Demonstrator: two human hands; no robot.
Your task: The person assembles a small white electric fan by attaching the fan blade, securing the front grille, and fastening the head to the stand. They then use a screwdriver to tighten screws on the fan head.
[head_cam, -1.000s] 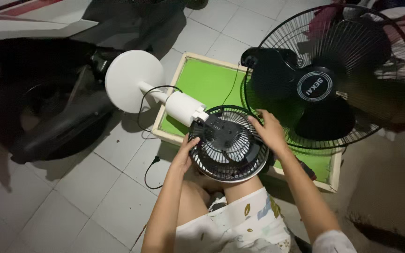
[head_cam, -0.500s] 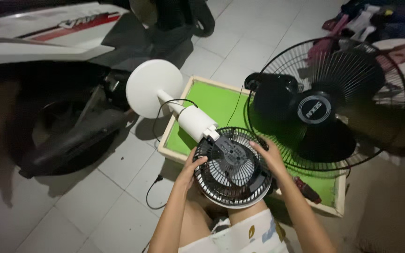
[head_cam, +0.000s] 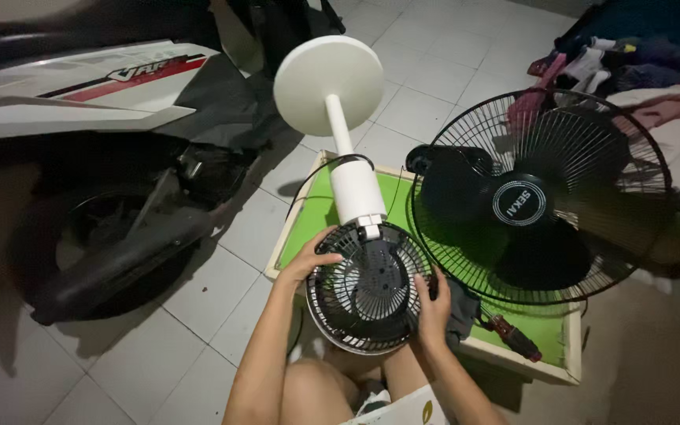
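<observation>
Gripping small fan's round grille (head_cam: 369,293), left hand (head_cam: 314,262) upper-left rim, right hand (head_cam: 432,305) right rim.

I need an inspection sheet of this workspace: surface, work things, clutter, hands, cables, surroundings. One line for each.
Surface: low green-topped table with a wooden rim, on a tiled floor.
Work things: small fan with a dark grille, white stem and round white base, lying across the table.
Clutter: large black fan; red-handled screwdriver.
Hands: left hand and right hand grip the grille rim.
Cables: dark cable loops around the stem.
Surroundings: scooter on the left; pile of clothes.
</observation>
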